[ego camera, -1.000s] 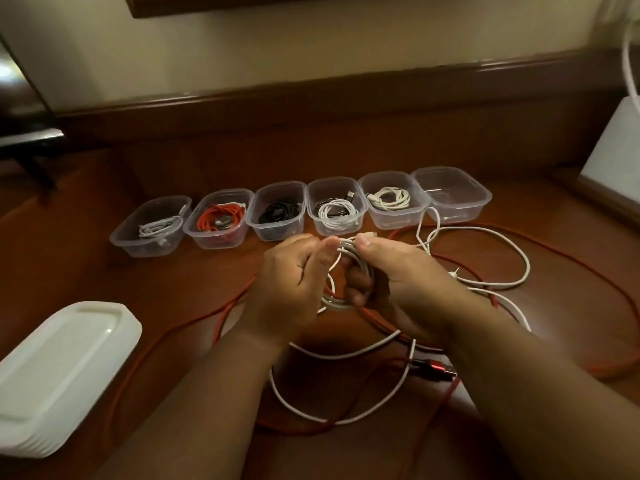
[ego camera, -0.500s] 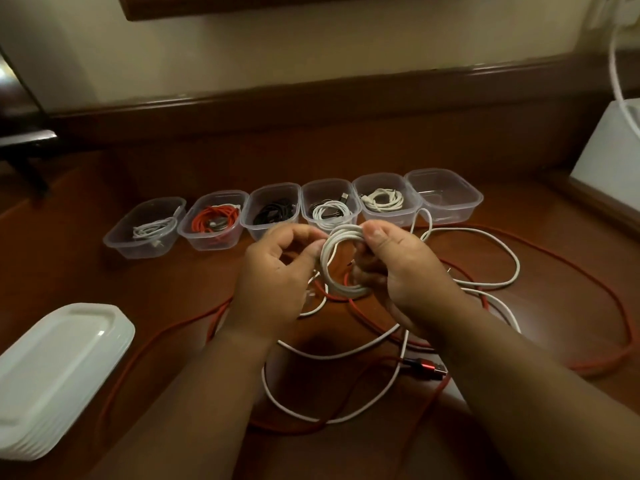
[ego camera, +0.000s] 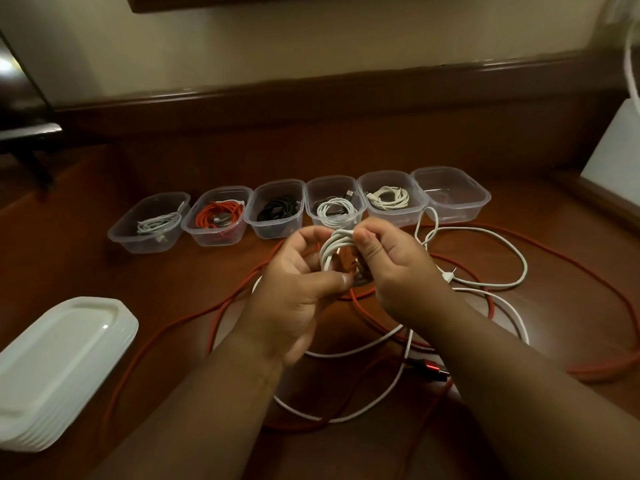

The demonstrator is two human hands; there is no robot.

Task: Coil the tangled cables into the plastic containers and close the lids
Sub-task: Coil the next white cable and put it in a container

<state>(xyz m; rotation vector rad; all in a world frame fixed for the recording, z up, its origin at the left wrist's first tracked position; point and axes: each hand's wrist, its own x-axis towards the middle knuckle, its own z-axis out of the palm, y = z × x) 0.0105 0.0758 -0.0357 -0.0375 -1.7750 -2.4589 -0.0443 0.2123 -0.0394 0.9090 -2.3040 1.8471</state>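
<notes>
Both hands were raised above the bench, working one white coil held between them. The right hand gripped the coil's right side, thumb pressed on its top and fingers curled behind. The left hand pinched the coil's lower left edge between thumb and curled fingers. The loose remainder of the white cable trailed to the right of the hands and looped below them, lying across a red cable spread over the bench. Beyond the hands stood a row of six open containers. Five held coiled cables; the one at the far right held none. A stack of white lids lay on the bench well to the left of the left hand, apart from the containers.
</notes>
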